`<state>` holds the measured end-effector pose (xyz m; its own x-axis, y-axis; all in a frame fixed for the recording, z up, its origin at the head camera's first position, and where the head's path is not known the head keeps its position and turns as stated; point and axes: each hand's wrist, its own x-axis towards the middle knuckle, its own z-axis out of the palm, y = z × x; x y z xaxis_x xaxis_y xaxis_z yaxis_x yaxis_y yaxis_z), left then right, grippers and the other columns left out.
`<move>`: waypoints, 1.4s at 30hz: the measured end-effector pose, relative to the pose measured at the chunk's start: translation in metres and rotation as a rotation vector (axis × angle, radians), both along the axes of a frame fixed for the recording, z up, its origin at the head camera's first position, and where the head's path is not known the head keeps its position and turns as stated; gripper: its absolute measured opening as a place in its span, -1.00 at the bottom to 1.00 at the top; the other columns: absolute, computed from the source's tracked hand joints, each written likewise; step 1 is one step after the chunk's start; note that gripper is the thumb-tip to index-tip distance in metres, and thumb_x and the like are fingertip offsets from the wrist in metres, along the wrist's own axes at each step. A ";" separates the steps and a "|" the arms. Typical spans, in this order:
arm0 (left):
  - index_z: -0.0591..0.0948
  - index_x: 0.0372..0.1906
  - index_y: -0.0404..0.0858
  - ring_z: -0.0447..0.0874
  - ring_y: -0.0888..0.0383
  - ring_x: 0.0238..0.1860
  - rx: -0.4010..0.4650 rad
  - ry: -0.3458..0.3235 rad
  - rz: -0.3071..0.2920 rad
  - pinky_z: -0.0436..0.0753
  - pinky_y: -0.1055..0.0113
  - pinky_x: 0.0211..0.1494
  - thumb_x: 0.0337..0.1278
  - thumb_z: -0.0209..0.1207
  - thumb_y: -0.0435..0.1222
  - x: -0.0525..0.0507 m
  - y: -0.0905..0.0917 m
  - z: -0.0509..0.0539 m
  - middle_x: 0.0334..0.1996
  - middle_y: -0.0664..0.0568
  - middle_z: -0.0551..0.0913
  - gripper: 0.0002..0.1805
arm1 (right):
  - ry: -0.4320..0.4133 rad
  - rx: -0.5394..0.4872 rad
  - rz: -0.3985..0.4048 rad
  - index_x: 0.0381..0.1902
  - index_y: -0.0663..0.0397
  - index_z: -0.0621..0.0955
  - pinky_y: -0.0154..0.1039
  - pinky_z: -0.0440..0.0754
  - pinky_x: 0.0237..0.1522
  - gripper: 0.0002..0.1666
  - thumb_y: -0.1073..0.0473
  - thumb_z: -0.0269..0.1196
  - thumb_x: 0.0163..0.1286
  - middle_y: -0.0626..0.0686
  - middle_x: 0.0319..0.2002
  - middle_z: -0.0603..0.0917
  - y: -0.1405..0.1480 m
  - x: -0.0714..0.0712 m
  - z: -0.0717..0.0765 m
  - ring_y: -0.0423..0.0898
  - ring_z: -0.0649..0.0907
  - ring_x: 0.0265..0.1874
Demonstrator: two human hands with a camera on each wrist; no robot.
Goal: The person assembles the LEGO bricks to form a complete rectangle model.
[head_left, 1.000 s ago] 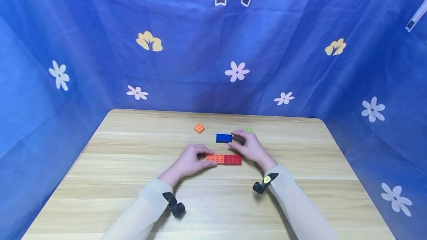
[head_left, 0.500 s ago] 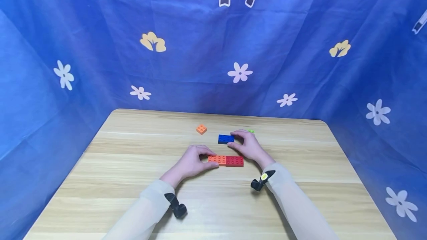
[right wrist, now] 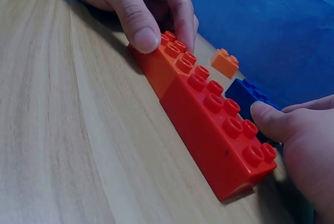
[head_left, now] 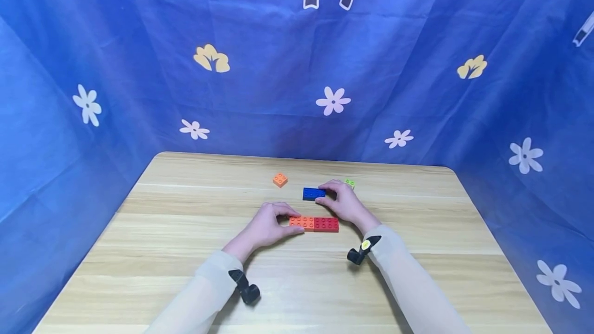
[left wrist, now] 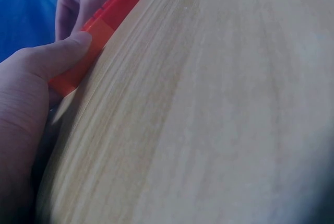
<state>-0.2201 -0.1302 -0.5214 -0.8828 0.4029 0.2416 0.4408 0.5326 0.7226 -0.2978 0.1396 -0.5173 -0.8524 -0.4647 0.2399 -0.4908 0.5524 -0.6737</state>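
In the head view an orange building brick (head_left: pixel 308 222) and a red building brick (head_left: pixel 326 224) lie end to end on the table, studs up. My left hand (head_left: pixel 266 226) grips the orange brick's left part between thumb and fingers; the left wrist view shows the thumb (left wrist: pixel 62 54) pressed to its near side. Behind them lies a dark blue building brick (head_left: pixel 312 194). My right hand (head_left: pixel 345 205) pinches its right end, with the thumb (right wrist: pixel 266 119) against the near side in the right wrist view. The fingers on the blue brick's far side are mostly hidden there.
A small square orange brick (head_left: pixel 280 180) sits at the back, left of the blue one. Partly behind my right hand is a light green brick (head_left: pixel 350 183). Wooden tabletop (head_left: pixel 297 282) surrounds them, with blue patterned cloth (head_left: pixel 260 81) along the back and sides.
My right hand has moved slightly left, its thumb and fingers now further over the blue brick's end. More of the green brick shows. The left hand keeps its grip; the head view has shifted a little.
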 end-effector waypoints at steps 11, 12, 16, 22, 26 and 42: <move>0.85 -0.03 -0.03 0.71 0.26 -0.03 -0.006 0.007 0.007 0.60 0.16 0.25 -0.01 0.62 0.04 -0.002 -0.001 -0.002 -0.15 0.34 0.76 -0.56 | -0.041 -0.046 -0.006 0.20 0.12 0.72 0.00 0.59 0.31 -0.53 0.05 0.48 0.43 0.07 0.14 0.73 -0.001 0.008 0.013 0.04 0.69 0.17; 0.85 -0.03 -0.03 0.71 0.26 -0.03 -0.007 0.007 0.007 0.60 0.16 0.25 -0.01 0.62 0.04 -0.001 -0.001 -0.002 -0.15 0.33 0.77 -0.56 | -0.052 -0.054 -0.007 0.21 0.12 0.72 -0.01 0.61 0.29 -0.53 0.05 0.48 0.43 0.08 0.15 0.73 -0.001 0.009 0.015 0.06 0.69 0.17; 0.85 -0.01 -0.05 0.72 0.24 -0.03 -0.010 -0.004 0.012 0.61 0.15 0.24 0.00 0.62 0.04 -0.001 -0.002 -0.001 -0.13 0.30 0.78 -0.55 | -0.086 -0.086 -0.007 0.22 0.12 0.71 0.00 0.66 0.23 -0.53 0.08 0.48 0.43 0.08 0.16 0.72 -0.002 0.015 0.021 0.12 0.70 0.18; 0.85 -0.02 -0.04 0.73 0.24 -0.04 -0.007 -0.013 0.017 0.61 0.14 0.25 -0.02 0.63 0.03 -0.001 -0.003 0.000 -0.14 0.29 0.79 -0.55 | -0.115 -0.131 0.021 0.26 0.21 0.67 0.03 0.66 0.24 -0.50 0.14 0.47 0.44 0.06 0.14 0.71 -0.001 0.027 0.028 0.13 0.69 0.19; 0.85 -0.04 -0.05 0.73 0.22 -0.06 -0.001 -0.003 0.016 0.63 0.11 0.23 -0.04 0.64 0.01 -0.001 -0.003 0.000 -0.16 0.27 0.79 -0.56 | -0.134 -0.142 0.042 0.25 0.17 0.69 0.00 0.65 0.25 -0.52 0.14 0.47 0.44 0.02 0.15 0.71 0.002 0.035 0.031 0.08 0.68 0.18; 0.85 -0.04 -0.06 0.74 0.23 -0.06 0.024 0.010 -0.006 0.65 0.13 0.19 -0.01 0.63 0.00 -0.002 0.000 0.000 -0.17 0.29 0.79 -0.57 | -0.136 -0.166 0.091 0.20 0.10 0.73 -0.11 0.69 0.18 -0.58 0.15 0.48 0.43 -0.01 0.14 0.73 0.008 0.068 0.024 -0.04 0.71 0.12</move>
<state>-0.2217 -0.1297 -0.5218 -0.8777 0.4024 0.2601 0.4513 0.5120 0.7308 -0.2294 0.1479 -0.4935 -0.8384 -0.5051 0.2051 -0.4318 0.3856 -0.8154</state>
